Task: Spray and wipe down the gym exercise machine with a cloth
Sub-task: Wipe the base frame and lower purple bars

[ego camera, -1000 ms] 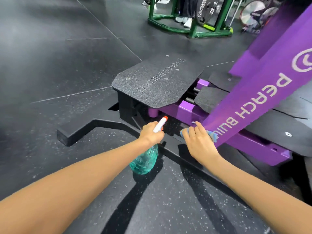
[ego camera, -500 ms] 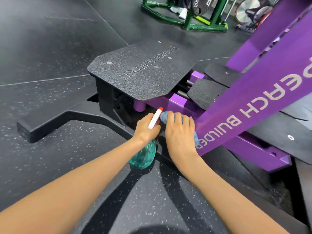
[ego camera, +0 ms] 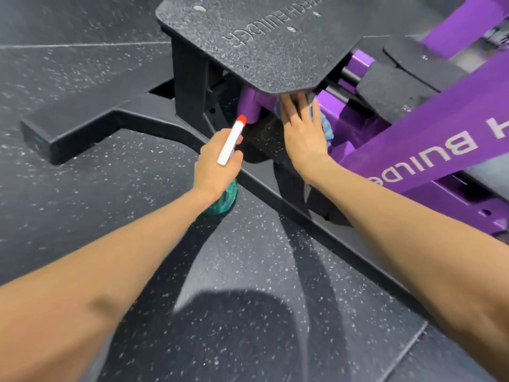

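Rubber flooring [ego camera: 82, 86] fills most of what we see: dark grey, speckled with pale flecks, laid in large tiles with thin seams between them. Soft shadows of our arms fall across it. On this floor stands the exercise machine [ego camera: 446, 128], its frame of glossy purple metal with pale lettering along a slanted beam. A black footplate [ego camera: 261, 42], flat, rough-grained and cut with angled corners, sits over a black base [ego camera: 82, 128] whose matte, blocky leg stretches out across the floor.

Our left hand [ego camera: 217, 166] is wrapped tight around the neck of a spray bottle [ego camera: 225, 199]; the bottle's body is translucent teal plastic, its head white with an orange-red tip that points toward the purple frame just under the footplate. Our right hand [ego camera: 303, 133] lies flat, fingers spread and stretched forward, pressing a blue cloth [ego camera: 326, 125] against the purple frame beneath the footplate's edge. The cloth looks soft and bunched, showing only around the fingers.
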A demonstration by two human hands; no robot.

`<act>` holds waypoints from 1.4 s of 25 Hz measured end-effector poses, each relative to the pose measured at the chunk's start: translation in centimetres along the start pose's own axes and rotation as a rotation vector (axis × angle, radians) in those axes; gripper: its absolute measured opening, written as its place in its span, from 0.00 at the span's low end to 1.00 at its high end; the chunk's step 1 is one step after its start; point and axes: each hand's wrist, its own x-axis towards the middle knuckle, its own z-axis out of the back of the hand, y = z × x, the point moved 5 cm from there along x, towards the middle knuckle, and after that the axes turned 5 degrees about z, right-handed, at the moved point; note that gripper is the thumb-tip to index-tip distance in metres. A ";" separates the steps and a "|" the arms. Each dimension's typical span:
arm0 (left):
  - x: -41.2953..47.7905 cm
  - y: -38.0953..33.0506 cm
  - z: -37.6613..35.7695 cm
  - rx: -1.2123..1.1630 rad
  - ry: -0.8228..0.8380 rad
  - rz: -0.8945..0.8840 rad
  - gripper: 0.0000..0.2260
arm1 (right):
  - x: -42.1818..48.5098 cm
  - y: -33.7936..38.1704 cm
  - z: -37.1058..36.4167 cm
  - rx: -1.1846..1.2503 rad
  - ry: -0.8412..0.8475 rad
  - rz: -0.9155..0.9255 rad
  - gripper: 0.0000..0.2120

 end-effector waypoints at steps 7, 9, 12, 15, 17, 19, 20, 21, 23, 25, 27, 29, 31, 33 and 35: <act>-1.6 0.9 0.3 0.009 -0.116 -0.061 0.16 | -2.0 -0.9 0.0 -0.013 0.100 -0.350 0.26; -1.6 0.9 0.4 0.008 -0.128 -0.101 0.16 | 1.0 -0.3 0.3 -0.015 0.032 -0.335 0.25; -1.2 1.3 0.4 0.023 -0.120 -0.129 0.17 | -0.1 -2.0 -0.6 -0.003 0.041 -0.411 0.27; -1.5 1.5 0.4 0.019 -0.136 -0.157 0.17 | -1.9 -3.1 -1.7 0.040 0.007 -0.433 0.27; -1.6 1.6 0.4 0.009 -0.149 -0.156 0.17 | -1.5 -2.9 -1.2 0.142 -0.025 -0.464 0.26; -1.6 1.5 0.4 0.021 -0.143 -0.154 0.17 | -1.6 -2.8 -0.6 0.010 -0.146 -0.428 0.25; -1.6 1.4 0.5 0.025 -0.143 -0.154 0.18 | -2.1 -2.6 -0.7 -0.103 -0.117 -0.348 0.24; -1.6 1.3 0.6 0.024 -0.143 -0.158 0.18 | -2.5 -2.2 -0.9 -0.173 -0.061 -0.263 0.24; -1.6 1.1 0.8 0.030 -0.154 -0.185 0.17 | -3.3 -1.5 -1.1 -0.309 -0.024 -0.101 0.25; -1.3 1.0 1.6 0.055 -0.184 -0.212 0.16 | -3.1 -1.1 -1.0 -0.499 -0.022 0.067 0.27; -0.5 1.4 2.8 0.083 -0.206 -0.227 0.15 | -1.3 -0.4 -0.9 -0.556 -0.078 0.183 0.29; 0.3 2.1 3.9 0.087 -0.226 -0.224 0.14 | 1.8 1.2 -1.2 -0.407 -0.074 0.240 0.28; 0.7 2.5 4.2 0.079 -0.225 -0.222 0.15 | 4.3 3.2 -1.1 -0.203 0.012 0.263 0.28; 0.8 2.8 4.0 0.083 -0.217 -0.231 0.17 | 5.5 4.5 -2.0 -0.139 0.004 0.286 0.28; 0.7 3.0 3.8 0.111 -0.232 -0.238 0.18 | 6.2 4.9 -3.3 -0.118 0.035 0.332 0.27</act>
